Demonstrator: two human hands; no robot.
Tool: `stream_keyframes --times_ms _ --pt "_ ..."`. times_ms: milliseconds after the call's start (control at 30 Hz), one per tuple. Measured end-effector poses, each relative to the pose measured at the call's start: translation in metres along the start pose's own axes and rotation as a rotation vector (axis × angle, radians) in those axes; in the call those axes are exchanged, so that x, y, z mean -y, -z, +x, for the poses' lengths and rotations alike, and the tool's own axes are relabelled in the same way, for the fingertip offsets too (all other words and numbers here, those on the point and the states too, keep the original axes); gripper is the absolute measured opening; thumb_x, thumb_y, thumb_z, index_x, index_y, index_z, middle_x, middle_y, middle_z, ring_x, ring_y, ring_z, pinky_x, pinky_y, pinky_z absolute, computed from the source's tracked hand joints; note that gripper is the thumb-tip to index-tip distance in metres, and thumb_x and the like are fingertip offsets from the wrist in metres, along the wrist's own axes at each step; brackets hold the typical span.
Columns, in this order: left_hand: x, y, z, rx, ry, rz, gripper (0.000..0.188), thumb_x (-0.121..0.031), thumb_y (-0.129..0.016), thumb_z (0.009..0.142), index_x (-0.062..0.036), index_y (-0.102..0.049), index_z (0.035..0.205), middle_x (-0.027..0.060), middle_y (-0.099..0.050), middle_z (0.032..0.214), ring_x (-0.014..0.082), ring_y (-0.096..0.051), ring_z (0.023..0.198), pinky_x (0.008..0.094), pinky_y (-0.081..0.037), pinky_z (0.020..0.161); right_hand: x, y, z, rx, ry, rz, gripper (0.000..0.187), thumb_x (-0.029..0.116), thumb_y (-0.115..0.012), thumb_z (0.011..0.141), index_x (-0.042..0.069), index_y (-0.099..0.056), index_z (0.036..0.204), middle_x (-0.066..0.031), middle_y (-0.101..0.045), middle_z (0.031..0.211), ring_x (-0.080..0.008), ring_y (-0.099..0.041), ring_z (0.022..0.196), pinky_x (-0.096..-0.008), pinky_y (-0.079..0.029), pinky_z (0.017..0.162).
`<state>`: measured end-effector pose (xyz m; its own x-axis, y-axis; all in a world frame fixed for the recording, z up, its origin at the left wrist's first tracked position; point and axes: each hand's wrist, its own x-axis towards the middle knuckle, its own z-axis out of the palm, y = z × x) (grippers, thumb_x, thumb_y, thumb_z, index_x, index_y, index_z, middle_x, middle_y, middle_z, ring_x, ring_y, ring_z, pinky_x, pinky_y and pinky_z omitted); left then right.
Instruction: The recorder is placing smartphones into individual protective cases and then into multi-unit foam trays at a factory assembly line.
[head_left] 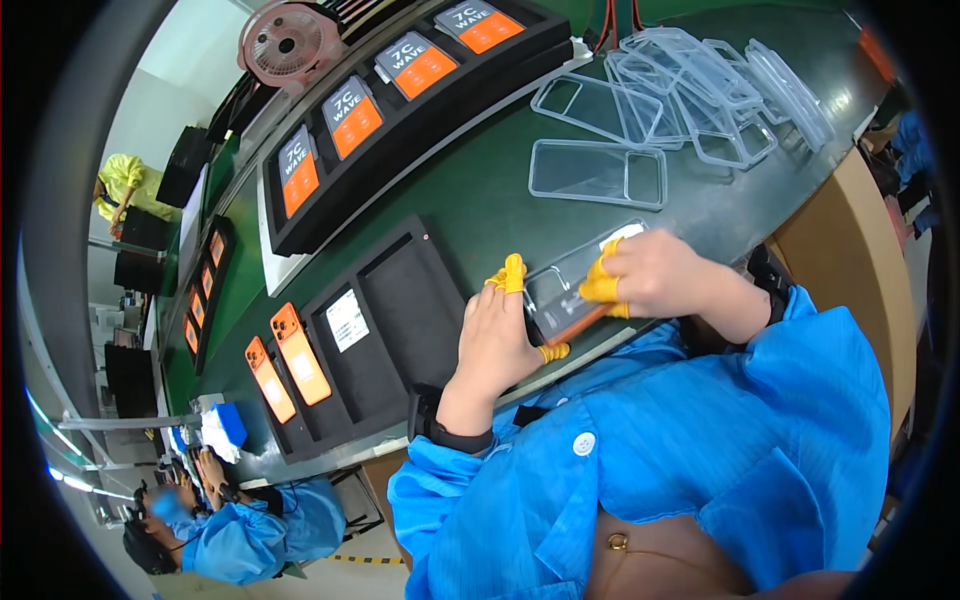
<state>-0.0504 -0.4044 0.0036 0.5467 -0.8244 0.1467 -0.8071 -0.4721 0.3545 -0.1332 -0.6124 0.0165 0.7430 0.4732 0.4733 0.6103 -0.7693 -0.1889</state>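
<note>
In front of me, near the table edge, lies a phone (568, 312) with a dark face and an orange edge. A clear phone case (543, 283) lies against or around it; I cannot tell how far the two are fitted together. My left hand (492, 335) spans the left end of the phone, thumb on the near side and fingers on the far side. My right hand (650, 275) has its fingers bent and pressed together over the phone's right part, hiding what is beneath. A white patch shows just beyond its fingers. Yellow finger cots cover several fingertips on both hands.
A black foam tray (405, 275) at left holds two orange phones (300, 355) and a white label. Farther back, a thick black tray (400, 128) carries several phones with orange-and-dark fronts. Several clear cases (690, 90) are heaped at the far right. A co-worker (235, 530) sits at left.
</note>
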Motion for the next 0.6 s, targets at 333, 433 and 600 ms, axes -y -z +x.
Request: stream_keyframes --times_ms 333,433,600 --pt "0.000 0.002 -0.008 -0.151 0.008 -0.243 0.090 -0.018 -0.078 0.048 0.0034 -0.031 0.121 0.0143 -0.051 0.104 0.0317 -0.048 0.097 0.0377 -0.038 0.084 0.002 -0.015 0.001 0.278 -0.390 0.129 0.097 0.037 -0.076 0.052 0.008 -0.025 0.129 -0.0153 -0.026 0.133 -0.0323 -0.027 0.122 -0.0553 -0.014 0.098" --pt "-0.004 0.010 -0.014 -0.248 -0.033 -0.215 0.090 -0.017 -0.079 0.046 0.0035 -0.033 0.120 0.0149 -0.051 0.105 0.0326 -0.047 0.095 0.0376 -0.038 0.083 -0.006 -0.011 0.010 0.265 -0.365 0.193 0.107 0.039 -0.078 0.047 0.001 -0.021 0.129 -0.0193 -0.031 0.128 -0.0329 -0.030 0.120 -0.0539 -0.017 0.096" --pt "-0.012 0.025 -0.025 -0.362 -0.064 -0.454 0.102 -0.020 -0.084 0.045 0.0005 -0.027 0.126 0.0153 -0.046 0.115 0.0253 -0.047 0.104 0.0347 -0.038 0.089 -0.006 -0.012 0.024 0.271 -0.353 0.405 0.104 0.040 -0.077 0.048 0.001 -0.023 0.128 -0.0186 -0.039 0.119 -0.0314 -0.035 0.114 -0.0518 -0.019 0.095"
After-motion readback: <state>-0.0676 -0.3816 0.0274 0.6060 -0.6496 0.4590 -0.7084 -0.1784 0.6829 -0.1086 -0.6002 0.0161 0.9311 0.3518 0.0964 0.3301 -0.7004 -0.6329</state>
